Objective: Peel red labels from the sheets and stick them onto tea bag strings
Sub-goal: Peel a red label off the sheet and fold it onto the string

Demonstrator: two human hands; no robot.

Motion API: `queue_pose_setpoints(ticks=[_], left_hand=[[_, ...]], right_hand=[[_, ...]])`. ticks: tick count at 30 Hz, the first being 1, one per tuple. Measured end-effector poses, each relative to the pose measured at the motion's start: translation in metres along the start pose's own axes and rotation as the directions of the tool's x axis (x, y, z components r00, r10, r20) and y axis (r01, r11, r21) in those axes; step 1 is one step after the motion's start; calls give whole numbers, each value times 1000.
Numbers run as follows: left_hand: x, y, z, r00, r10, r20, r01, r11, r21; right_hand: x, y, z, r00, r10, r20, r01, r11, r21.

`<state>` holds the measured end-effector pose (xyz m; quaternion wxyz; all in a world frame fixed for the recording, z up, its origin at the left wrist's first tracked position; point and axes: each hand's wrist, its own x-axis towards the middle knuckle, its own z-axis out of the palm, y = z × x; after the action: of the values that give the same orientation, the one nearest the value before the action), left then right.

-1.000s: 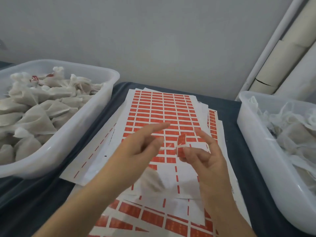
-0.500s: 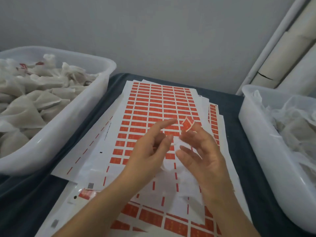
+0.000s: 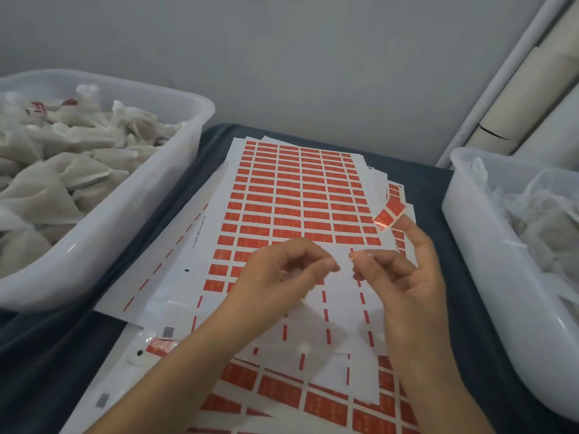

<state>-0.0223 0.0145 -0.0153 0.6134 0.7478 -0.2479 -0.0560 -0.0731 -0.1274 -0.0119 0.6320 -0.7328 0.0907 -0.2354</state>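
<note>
1. nearest the front edge of the worktop (image 3: 432,177), a lower label sheet (image 3: 313,399) shows full red rows below a stripped white stretch.
2. above it, the left hand (image 3: 275,277) has its grip narrow, thumb and fingertips pinched; the right hand (image 3: 404,277) pinches close beside it. a thin string probably runs between them, but i cannot tell.
3. a peeled red label (image 3: 388,213) sticks to the raised right fingertip, not yet on a string.
4. the top sheet (image 3: 300,195) has its near rows peeled and its far rows full, so many labels are left.
5. at the left edge a tub (image 3: 175,158) holds tea bags (image 3: 62,158), a few with red tags at the far end; at the right edge another tub (image 3: 488,261) holds untagged ones.
</note>
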Motion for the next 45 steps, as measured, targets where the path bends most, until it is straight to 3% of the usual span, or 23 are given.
queue_pose_setpoints(ticks=[5,10,13,18,27,45], left_hand=[[1,-2,-4,993,-66,-95,60,997,-57],[0,-1,-2,997,-21,-79,22,1000,15],[0,0,-1,997,8,-80,-6,1000,28],[-2,3,0,998,21,-61,-20,1000,13],[-4,2,0,998,-54,-36,52,997,-59],[-2,5,2,997,65,-46,-61,994,88]], right_hand=[[2,0,-7,995,90,37,-92,994,56],[0,-8,-1,951,155,267,-175,983,53],[0,-3,4,920,209,333,-259,959,113],[-1,5,1,952,180,246,-230,955,190],[-4,0,2,986,84,141,-90,995,34],[-6,1,2,989,-56,139,64,996,-56]])
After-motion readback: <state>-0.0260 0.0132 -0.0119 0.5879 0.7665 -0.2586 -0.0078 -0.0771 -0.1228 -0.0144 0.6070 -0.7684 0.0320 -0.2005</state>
